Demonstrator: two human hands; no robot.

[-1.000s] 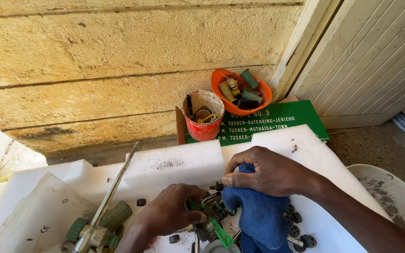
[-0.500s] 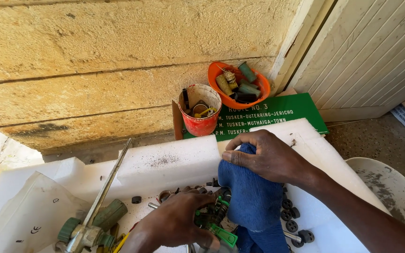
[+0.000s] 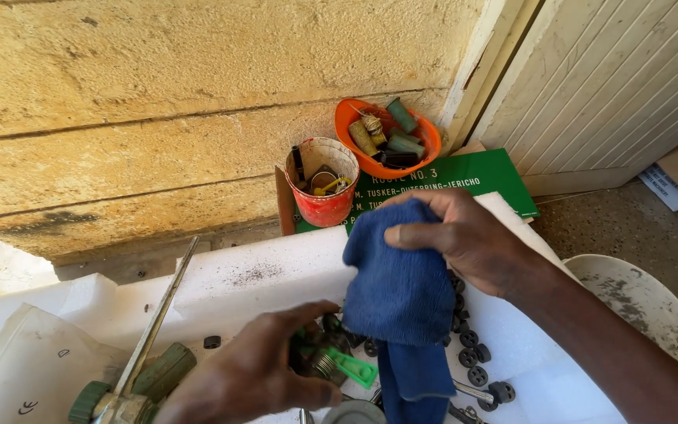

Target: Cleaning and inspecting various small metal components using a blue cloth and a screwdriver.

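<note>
Hands work over a white foam sheet [image 3: 260,271] laid against a yellow stone wall [image 3: 158,94]. Right hand [image 3: 468,235] pinches a blue cloth [image 3: 402,290] between thumb and fingers, closed firmly on its upper edge; compared with a second ago the cloth is raised off the sheet and hangs free, its lower end trailing down toward the near edge. Left hand [image 3: 264,373] is curled around a small mechanical assembly [image 3: 319,361] with a coiled spring and a bright green plastic piece [image 3: 352,367] sticking out to the right, sitting just under the hanging cloth (exactly how tightly the fingers clamp it cannot be told). With the cloth raised, the assembly now lies exposed beside it rather than covered. Small black rollers [image 3: 468,357] are scattered on the sheet to the right. At near left lies a green-handled tool with a long metal rod [image 3: 154,326]. Farther back stand a red cup [image 3: 323,184] and an orange bowl [image 3: 386,137] of spare parts, resting by a green sign board [image 3: 457,184].
</note>
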